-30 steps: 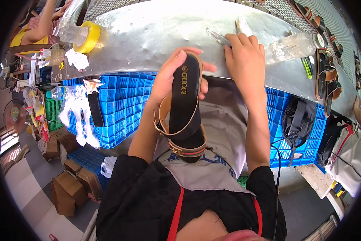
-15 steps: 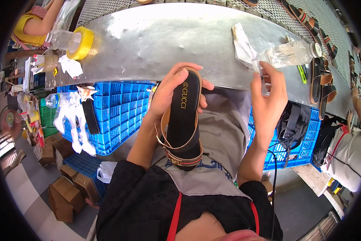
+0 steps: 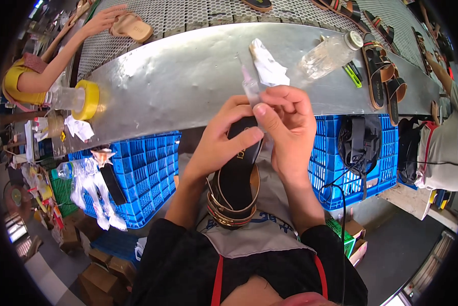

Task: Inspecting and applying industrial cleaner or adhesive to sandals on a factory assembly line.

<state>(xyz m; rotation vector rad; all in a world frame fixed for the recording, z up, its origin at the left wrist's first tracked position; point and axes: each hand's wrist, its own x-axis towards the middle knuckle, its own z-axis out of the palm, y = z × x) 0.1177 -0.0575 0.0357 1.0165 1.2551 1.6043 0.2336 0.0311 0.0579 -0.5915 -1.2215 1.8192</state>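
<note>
My left hand (image 3: 219, 140) grips a black sandal (image 3: 234, 176) in front of my apron. Its gold-edged straps with a buckle lie toward me, and the end with gold lettering points away, partly covered by my fingers. Between the thumb and fingers of my right hand (image 3: 290, 132) is a clear syringe (image 3: 250, 87) with a thin needle and pinkish hub, pointing away from me over the metal table. Both hands are close together, the right thumb beside the left fingers. A crumpled white cloth or tissue (image 3: 269, 66) lies just past the syringe.
On the metal table (image 3: 162, 76) are a clear bottle (image 3: 323, 58), a green cutter (image 3: 352, 75), black sandals (image 3: 376, 81) and a yellow tape roll (image 3: 88, 99). Blue crates (image 3: 147, 171) stand below. A conveyor (image 3: 188, 20) runs behind, where a co-worker's hand (image 3: 104, 19) touches a beige sandal (image 3: 132, 28).
My right hand has brought the syringe left, from beside the cloth to my left hand at the sandal. The view has shifted, and a co-worker's hand and beige sandal now show at upper left.
</note>
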